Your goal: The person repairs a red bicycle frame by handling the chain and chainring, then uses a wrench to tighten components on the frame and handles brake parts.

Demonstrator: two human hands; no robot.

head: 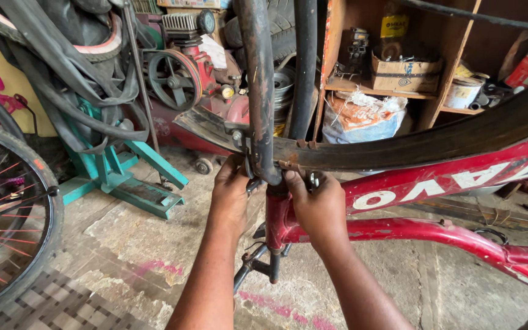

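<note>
Both hands at mudguard bolt on red frame (pixel 398 183).
Left hand (pixel 230 195) grips bracket at 9 o'clock; right hand (pixel 319 205) pinches nut (pixel 313 179). Slip risk: nut drops, knuckles hit mudguard (pixel 349 153) edge.

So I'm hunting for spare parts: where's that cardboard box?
In the head view the cardboard box sits upper right, on a shelf of the wooden rack, above the white sack and left of a white tub.

Left hand (pixel 230 192), right hand (pixel 319 205) grip clamp on red bicycle frame (pixel 435 180); mudguard (pixel 398 146) above
</note>
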